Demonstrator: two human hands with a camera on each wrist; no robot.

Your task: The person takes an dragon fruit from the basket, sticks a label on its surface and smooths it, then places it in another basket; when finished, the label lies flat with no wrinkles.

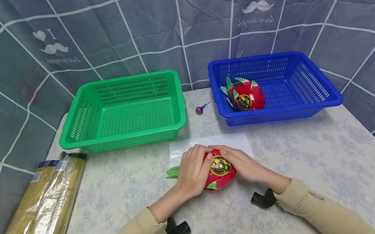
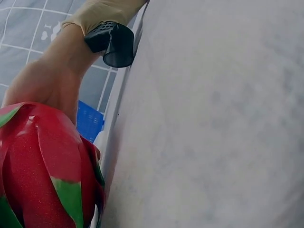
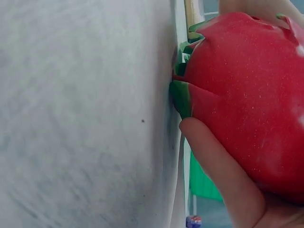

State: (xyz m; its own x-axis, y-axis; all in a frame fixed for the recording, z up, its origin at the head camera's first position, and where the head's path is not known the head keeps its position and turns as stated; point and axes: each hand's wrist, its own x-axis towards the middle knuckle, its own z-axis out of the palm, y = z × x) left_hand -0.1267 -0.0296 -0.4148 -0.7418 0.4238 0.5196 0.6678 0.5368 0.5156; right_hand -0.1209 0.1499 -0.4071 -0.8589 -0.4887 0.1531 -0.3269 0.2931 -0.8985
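Observation:
A red dragon fruit (image 1: 219, 170) with green-tipped scales and a round black-and-gold sticker lies between both hands, low over the table. My left hand (image 1: 190, 173) grips its left side, fingers bent over the top. From the right, my right hand (image 1: 244, 164) holds the other side, its fingertips meeting the left ones at the far side. In the right wrist view the right thumb (image 3: 221, 166) presses along the red skin. A green leaf tip (image 1: 172, 172) sticks out left of my left hand. Under and behind the fruit lies a white sheet (image 1: 234, 140), partly hidden.
Behind stand a green basket (image 1: 125, 141) on the left and a blue basket (image 1: 284, 112) on the right, which holds another dragon fruit (image 1: 253, 95). A lollipop (image 1: 199, 110) lies between them. Long shiny yellow packages (image 1: 36, 219) line the table's left edge.

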